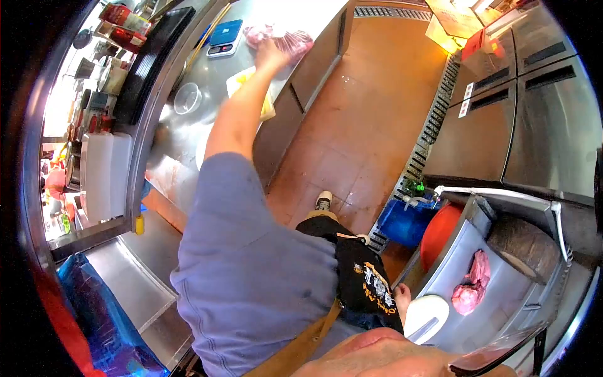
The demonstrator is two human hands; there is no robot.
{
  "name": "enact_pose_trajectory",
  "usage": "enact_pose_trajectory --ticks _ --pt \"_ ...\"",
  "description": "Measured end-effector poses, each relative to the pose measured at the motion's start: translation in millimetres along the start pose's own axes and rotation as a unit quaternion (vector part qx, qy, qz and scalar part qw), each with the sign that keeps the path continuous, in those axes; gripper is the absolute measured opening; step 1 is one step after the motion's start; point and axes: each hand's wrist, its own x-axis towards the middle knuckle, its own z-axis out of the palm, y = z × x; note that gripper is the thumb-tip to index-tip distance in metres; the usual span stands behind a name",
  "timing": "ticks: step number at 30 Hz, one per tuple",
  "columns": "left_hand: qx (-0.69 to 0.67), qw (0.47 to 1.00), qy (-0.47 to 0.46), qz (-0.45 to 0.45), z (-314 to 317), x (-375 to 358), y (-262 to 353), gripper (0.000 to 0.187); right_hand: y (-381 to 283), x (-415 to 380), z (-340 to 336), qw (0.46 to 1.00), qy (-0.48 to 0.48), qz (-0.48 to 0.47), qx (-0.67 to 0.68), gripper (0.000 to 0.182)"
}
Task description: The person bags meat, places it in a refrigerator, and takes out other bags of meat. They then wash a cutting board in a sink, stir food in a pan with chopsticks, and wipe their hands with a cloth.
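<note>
My left hand [272, 55] reaches far out over a steel counter [182, 141] and closes on a clear plastic bag of pink raw meat [290, 39]. Under that forearm lies a yellow tray [268, 107]. A blue digital scale [224, 34] sits just left of the bag. My right hand [402, 294] hangs low beside my black apron [367, 283], close to a white round plate [426, 317]. Only part of this hand shows, and I cannot make out its grip.
A clear round tub [187, 98] and a white canister [103, 173] stand on the left counter. At right, a raw meat piece [472, 288] lies by a wooden chopping block [524, 246]. Steel fridges [521, 119], a floor drain grate [428, 129], a blue crate [407, 221] and a red basin [440, 235] border the tiled floor.
</note>
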Motion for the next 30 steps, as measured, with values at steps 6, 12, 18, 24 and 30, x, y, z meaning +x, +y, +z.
enact_pose_trajectory --ticks 6,12,18,24,30 --pt "0.354 0.900 -0.200 0.160 -5 -95 -50 0.051 79 56 42 0.996 -0.011 -0.044 0.078 0.025" --pt "0.276 0.903 -0.221 0.243 19 -61 -154 0.038 35 62 -25 0.985 0.123 -0.090 0.077 0.034" --pt "0.422 0.882 -0.110 0.176 -7 -115 -69 0.046 119 75 -137 0.925 0.376 0.049 0.024 0.043" --pt "0.147 0.880 -0.149 0.425 85 -215 69 0.031 128 121 -266 0.868 0.453 0.202 -0.019 0.086" --pt "0.005 0.818 -0.349 0.458 196 -471 285 0.038 125 166 -293 0.905 0.258 0.329 -0.073 0.095"
